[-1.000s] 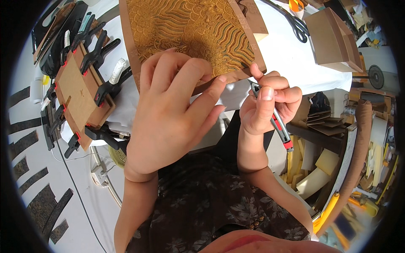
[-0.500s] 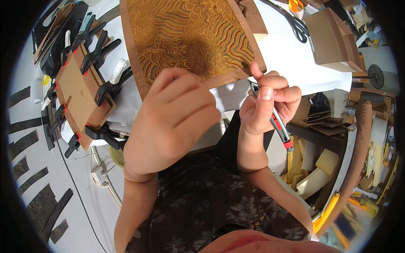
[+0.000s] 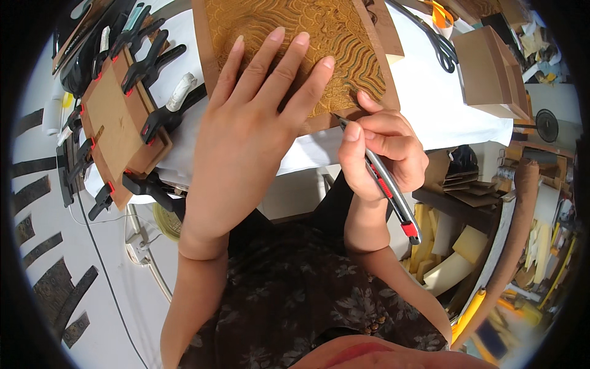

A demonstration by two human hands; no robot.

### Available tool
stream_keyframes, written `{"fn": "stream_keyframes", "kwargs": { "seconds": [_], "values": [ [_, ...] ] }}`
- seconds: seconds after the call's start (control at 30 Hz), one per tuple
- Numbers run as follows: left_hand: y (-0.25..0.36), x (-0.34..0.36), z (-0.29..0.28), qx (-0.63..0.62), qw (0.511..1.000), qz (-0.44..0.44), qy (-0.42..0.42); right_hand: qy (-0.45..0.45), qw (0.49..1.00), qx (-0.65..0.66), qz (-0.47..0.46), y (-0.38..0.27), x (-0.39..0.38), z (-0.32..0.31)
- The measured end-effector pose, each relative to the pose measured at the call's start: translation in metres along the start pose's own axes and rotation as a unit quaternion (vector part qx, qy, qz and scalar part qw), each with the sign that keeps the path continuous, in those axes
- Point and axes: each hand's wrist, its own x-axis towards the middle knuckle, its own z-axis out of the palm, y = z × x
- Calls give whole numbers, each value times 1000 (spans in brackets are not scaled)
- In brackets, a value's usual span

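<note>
My left hand [image 3: 258, 98] lies with fingers spread over a brown-bordered panel of gold patterned brocade [image 3: 362, 52]. To its right, my right hand [image 3: 390, 144] grips a grey and red utility knife [image 3: 391, 190] like a pen. The knife's tip reaches the brown border along the panel's near edge; whether it touches cannot be told. The knife's butt slants down toward me. Part of the brocade is hidden under my left hand.
Clamped boards [image 3: 120, 126] with several black spring clamps stand at the left. Black scissors [image 3: 439, 49] lie on the white-covered table [image 3: 424, 92] at the far right, beside an open brown box [image 3: 491, 74]. Foam offcuts [image 3: 455, 258] fill a shelf at the lower right.
My left hand has opened from a loose curl and spread forward onto the brocade. My right hand has shifted slightly left and down, the knife's tip now at the panel's near edge.
</note>
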Motion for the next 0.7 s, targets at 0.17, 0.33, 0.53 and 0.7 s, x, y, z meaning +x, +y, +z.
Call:
{"fn": "stream_keyframes", "kwargs": {
  "seconds": [0.17, 0.33, 0.53, 0.7],
  "values": [
    [2, -1, -2, -17, 1000, -13, -15, -19, 999, -36, -18, 1, -3, 1],
    [1, -1, -2, -14, 1000, -12, -12, -20, 999, -39, -27, 1, -3, 2],
    [0, -1, 2, -4, 1000, -5, -4, -20, 998, -48, -29, 3, -5, 2],
    [-1, -1, 4, -7, 1000, -6, 4, -14, 999, -35, -16, 2, -5, 2]
  ]
}}
